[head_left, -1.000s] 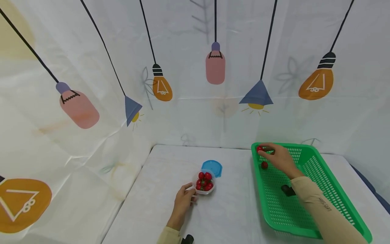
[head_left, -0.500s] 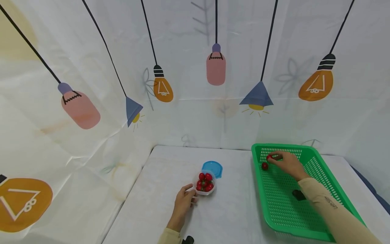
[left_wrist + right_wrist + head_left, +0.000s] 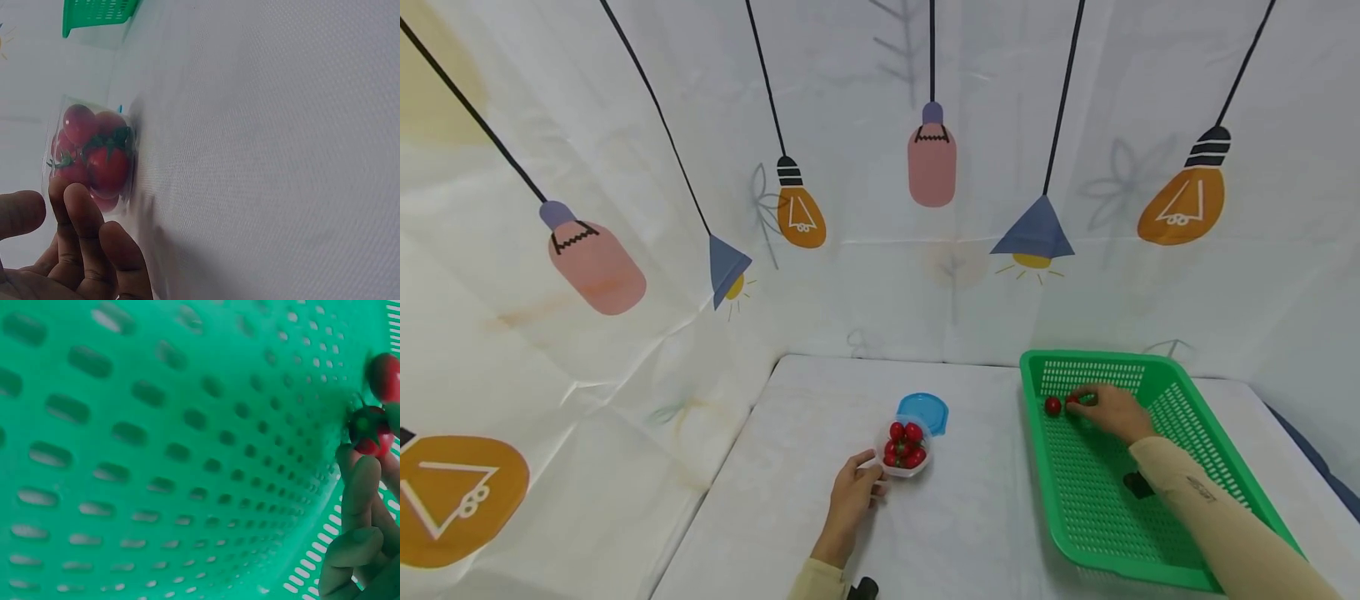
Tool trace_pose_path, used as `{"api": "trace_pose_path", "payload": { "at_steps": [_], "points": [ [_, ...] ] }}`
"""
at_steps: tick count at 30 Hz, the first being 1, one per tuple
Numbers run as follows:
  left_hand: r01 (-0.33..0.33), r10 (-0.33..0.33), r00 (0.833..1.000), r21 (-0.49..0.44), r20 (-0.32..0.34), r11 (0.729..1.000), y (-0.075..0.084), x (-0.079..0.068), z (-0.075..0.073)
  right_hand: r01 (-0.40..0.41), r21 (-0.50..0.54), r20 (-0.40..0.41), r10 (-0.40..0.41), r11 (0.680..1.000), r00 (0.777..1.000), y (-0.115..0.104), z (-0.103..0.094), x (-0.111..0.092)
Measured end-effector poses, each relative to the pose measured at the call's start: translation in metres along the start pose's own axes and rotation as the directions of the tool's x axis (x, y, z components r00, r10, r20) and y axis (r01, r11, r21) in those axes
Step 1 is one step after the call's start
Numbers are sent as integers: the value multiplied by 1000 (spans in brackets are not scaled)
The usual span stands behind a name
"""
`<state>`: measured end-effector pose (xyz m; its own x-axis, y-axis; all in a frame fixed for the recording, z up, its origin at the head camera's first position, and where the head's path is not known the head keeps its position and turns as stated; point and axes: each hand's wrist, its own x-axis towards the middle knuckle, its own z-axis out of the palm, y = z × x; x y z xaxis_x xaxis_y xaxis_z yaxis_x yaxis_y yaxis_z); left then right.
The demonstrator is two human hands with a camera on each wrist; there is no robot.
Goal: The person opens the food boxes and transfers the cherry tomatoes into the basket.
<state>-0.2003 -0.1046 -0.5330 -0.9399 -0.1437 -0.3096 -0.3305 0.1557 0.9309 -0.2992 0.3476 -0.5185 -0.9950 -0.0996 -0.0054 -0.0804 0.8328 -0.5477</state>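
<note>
My right hand (image 3: 1112,413) is inside the green basket (image 3: 1093,521), its fingers pinching a red cherry tomato (image 3: 375,442) with a green stem. A second cherry tomato (image 3: 1052,406) lies beside it near the basket's far left corner. On the table my left hand (image 3: 848,504) rests its loosely bent fingers (image 3: 84,212) against the near left side of a small clear container (image 3: 901,473), thumb apart. Several cherry tomatoes (image 3: 109,170), some with green stems, fill that container.
A blue lid (image 3: 922,410) lies just behind the container. The white-covered table (image 3: 962,533) meets a wall sheet (image 3: 887,300) printed with hanging lamps. The basket's slotted walls rise around my right hand.
My right hand has moved from the basket's far left rim down into it, bringing the pinched cherry tomato beside the other one. My left hand and the container have stayed put.
</note>
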Motion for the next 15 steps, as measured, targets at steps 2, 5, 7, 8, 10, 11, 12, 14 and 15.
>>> {"api": "trace_pose_path", "payload": {
  "at_steps": [2, 5, 7, 8, 10, 11, 12, 14, 15],
  "points": [
    [-1, 1, 1000, 1, -1, 1000, 0, 0, 0, -17, -7, 9, 17, 1000, 1000, 1, 0, 0],
    [-8, 8, 1000, 8, -6, 1000, 1, 1, 1, -21, -19, 6, 21, 1000, 1000, 3, 0, 1],
    [-13, 13, 1000, 9, -9, 1000, 2, 0, 1, -16, -23, 1, 16, 1000, 1000, 3, 0, 2],
    [-14, 14, 1000, 8, -9, 1000, 2, 0, 1, -14, -25, -2, 14, 1000, 1000, 4, 0, 2],
    [-13, 13, 1000, 6, -6, 1000, 2, 0, 1, -11, -24, -3, 11, 1000, 1000, 4, 0, 1],
    [-13, 13, 1000, 4, -4, 1000, 2, 0, 1, -12, -21, -2, 12, 1000, 1000, 4, 0, 1],
    [-11, 11, 1000, 3, -3, 1000, 2, 0, 1, -12, -17, 0, 12, 1000, 1000, 3, 0, 1],
    [-7, 7, 1000, 1, 0, 1000, 2, 0, 1, -15, -13, 5, 15, 1000, 1000, 3, 0, 0],
    [-6, 6, 1000, 3, 1, 1000, 2, 0, 1, -16, -11, 8, 16, 1000, 1000, 3, 0, -1]
  ]
}}
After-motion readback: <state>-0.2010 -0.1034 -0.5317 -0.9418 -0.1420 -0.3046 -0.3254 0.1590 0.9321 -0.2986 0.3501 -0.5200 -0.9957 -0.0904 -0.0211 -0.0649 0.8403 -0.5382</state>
